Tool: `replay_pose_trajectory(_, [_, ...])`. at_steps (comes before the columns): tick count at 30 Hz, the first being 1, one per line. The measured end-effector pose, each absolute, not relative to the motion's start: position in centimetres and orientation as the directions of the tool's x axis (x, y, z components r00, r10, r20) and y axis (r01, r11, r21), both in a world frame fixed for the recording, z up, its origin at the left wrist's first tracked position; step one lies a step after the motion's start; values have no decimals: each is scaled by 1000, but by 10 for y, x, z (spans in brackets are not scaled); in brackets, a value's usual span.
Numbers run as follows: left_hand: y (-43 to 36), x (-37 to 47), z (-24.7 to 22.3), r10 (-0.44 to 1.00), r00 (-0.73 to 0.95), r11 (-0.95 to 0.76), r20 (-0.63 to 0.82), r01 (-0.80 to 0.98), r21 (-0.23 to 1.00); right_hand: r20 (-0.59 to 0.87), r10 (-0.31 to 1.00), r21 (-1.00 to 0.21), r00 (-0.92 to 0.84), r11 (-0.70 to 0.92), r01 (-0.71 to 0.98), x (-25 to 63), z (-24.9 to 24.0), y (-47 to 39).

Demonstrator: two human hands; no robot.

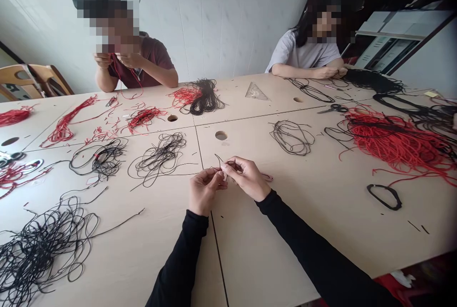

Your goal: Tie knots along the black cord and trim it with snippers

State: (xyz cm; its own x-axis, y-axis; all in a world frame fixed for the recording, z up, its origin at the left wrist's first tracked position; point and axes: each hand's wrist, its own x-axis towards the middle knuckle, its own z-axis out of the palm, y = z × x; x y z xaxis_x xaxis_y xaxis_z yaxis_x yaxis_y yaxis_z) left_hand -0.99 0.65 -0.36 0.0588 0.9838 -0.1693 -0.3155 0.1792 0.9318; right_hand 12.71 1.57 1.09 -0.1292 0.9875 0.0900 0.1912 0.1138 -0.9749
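Near the middle of the table, my left hand and my right hand meet, thumbs and fingers pinched together on a thin black cord. A short end of it sticks up between the fingertips, and a strand runs off to the left toward a loose black bundle. My fingers hide the part of the cord between them. Partly behind my right hand lies a small pink object.
Two people sit across the table. Black cord piles lie left, a big red cord pile right, with scissors beside it. A clear triangle ruler, a coiled cord and a black loop also lie there.
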Motion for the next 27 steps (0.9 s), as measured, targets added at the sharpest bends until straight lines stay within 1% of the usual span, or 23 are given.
replay_pose_trajectory(7, [8,-13,-2,979,17,196,-203,-346,917,87,979,-973,-185,124,197,129,7,17])
replay_pose_trajectory(12, [11,-14,-3,975,-7,202,-222,-393,897,106,974,-931,-200,168,323,129,9,16])
replay_pose_trajectory(14, [11,-14,-3,974,-27,197,-226,-403,894,107,974,-922,-200,172,346,129,11,15])
replay_pose_trajectory(22, [12,-16,0,958,-152,149,-243,-461,875,76,984,-932,-160,127,339,133,15,16])
replay_pose_trajectory(27, [13,-19,-1,956,-198,95,-216,-488,867,52,989,-956,-136,89,279,135,14,17])
